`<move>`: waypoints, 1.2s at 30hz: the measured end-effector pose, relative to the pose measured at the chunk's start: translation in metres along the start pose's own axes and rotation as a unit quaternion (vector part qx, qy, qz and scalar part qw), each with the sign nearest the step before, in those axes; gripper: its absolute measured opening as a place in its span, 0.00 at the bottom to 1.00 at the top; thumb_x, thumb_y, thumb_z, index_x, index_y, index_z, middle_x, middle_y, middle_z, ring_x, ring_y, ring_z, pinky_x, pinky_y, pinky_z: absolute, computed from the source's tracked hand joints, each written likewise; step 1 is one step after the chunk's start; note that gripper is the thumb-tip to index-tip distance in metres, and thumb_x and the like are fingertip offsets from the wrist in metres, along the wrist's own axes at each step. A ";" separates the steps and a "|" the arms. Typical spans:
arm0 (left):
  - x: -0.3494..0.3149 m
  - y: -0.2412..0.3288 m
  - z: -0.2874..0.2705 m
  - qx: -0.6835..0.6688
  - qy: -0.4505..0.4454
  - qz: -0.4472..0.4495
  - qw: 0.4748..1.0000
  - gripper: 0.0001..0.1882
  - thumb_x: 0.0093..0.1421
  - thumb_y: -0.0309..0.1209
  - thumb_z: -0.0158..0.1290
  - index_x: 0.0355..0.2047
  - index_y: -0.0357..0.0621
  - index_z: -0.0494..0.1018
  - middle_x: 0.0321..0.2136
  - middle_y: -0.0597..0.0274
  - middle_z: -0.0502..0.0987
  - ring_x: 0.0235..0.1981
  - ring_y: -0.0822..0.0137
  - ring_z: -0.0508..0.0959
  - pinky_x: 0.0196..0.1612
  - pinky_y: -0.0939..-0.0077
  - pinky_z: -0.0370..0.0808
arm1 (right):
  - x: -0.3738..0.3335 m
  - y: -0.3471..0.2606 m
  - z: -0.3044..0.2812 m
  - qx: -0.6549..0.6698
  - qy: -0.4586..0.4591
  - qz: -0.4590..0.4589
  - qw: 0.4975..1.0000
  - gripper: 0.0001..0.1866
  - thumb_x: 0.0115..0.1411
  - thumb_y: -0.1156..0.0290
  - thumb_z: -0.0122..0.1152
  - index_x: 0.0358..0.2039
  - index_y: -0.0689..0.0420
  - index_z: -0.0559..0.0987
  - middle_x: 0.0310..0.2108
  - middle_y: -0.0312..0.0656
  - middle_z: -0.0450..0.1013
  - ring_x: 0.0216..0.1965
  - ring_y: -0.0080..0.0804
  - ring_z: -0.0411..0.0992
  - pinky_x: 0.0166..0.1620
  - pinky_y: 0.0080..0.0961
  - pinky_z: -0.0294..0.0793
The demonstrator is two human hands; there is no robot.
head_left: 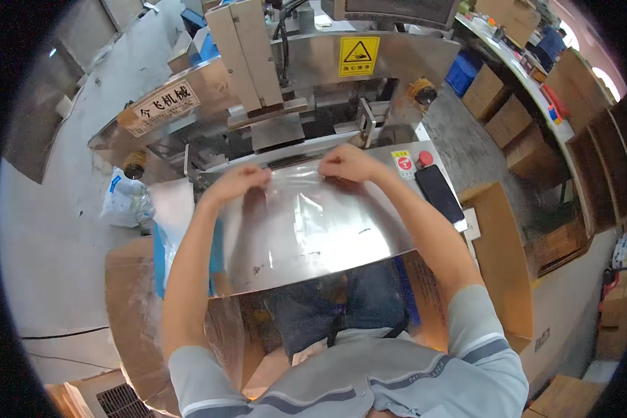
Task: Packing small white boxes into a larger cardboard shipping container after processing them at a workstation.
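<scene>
A clear plastic bag (pixel 294 182) stretches between my two hands over the metal work plate (pixel 265 268). My left hand (pixel 238 182) pinches its left end with closed fingers, and my right hand (pixel 347 165) pinches the right end. The far edge of the film lies close to the slot of a steel machine (pixel 397 64). A pressing block (pixel 277 132) of the machine hangs just beyond my hands. Because the film is see-through, its near edge is hard to make out against the shiny plate.
Right of the plate are a black phone (pixel 439 194) and a red button (pixel 426 159). A stack of clear bags (pixel 173 202) lies by my left forearm. Open cardboard boxes (pixel 501 258) stand at both sides below the plate. A person (pixel 552 43) is at the far right.
</scene>
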State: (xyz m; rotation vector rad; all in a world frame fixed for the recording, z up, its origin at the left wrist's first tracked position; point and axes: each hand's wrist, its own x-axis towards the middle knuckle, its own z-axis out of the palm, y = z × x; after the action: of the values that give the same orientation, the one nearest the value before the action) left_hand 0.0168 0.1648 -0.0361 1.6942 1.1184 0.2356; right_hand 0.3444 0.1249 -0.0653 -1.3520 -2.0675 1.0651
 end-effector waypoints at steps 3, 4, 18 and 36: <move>0.030 0.004 -0.021 -0.073 0.088 -0.018 0.993 0.16 0.60 0.47 0.61 0.28 0.49 0.77 0.25 0.74 0.76 0.26 0.80 0.69 0.28 0.82 0.62 | 0.038 -0.007 -0.013 -0.036 0.005 -0.018 0.999 0.13 0.62 0.64 0.60 0.33 0.62 0.83 0.24 0.38 0.77 0.27 0.25 0.73 0.33 0.27 0.74; 0.036 -0.005 -0.036 -0.072 0.098 -0.023 0.992 0.16 0.60 0.47 0.61 0.28 0.49 0.77 0.25 0.74 0.76 0.26 0.80 0.69 0.28 0.82 0.62 | 0.051 -0.018 -0.013 -0.052 0.012 -0.024 0.998 0.12 0.62 0.65 0.60 0.34 0.62 0.83 0.24 0.39 0.78 0.27 0.26 0.74 0.34 0.28 0.74; 0.041 0.007 0.038 0.187 0.442 0.151 0.864 0.25 0.56 0.34 0.62 0.51 0.33 0.73 0.51 0.39 0.75 0.56 0.39 0.71 0.58 0.52 0.68 | 0.052 -0.051 0.057 -0.362 0.190 -0.087 0.908 0.27 0.59 0.59 0.62 0.56 0.62 0.73 0.59 0.53 0.70 0.62 0.50 0.66 0.61 0.47 0.66; -0.109 -0.002 0.206 0.298 0.388 0.139 0.861 0.31 0.62 0.47 0.55 0.57 0.35 0.70 0.61 0.37 0.66 0.65 0.40 0.61 0.66 0.38 0.53 | 0.061 -0.063 0.046 -0.331 0.171 -0.110 0.922 0.29 0.61 0.53 0.62 0.54 0.64 0.75 0.60 0.58 0.68 0.62 0.56 0.66 0.62 0.44 0.67</move>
State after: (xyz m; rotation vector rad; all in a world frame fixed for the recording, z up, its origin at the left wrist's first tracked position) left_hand 0.0853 -0.0513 -0.0898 2.4180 1.6365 0.8950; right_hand 0.2511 0.1496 -0.0456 -1.4107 -2.3127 -0.0014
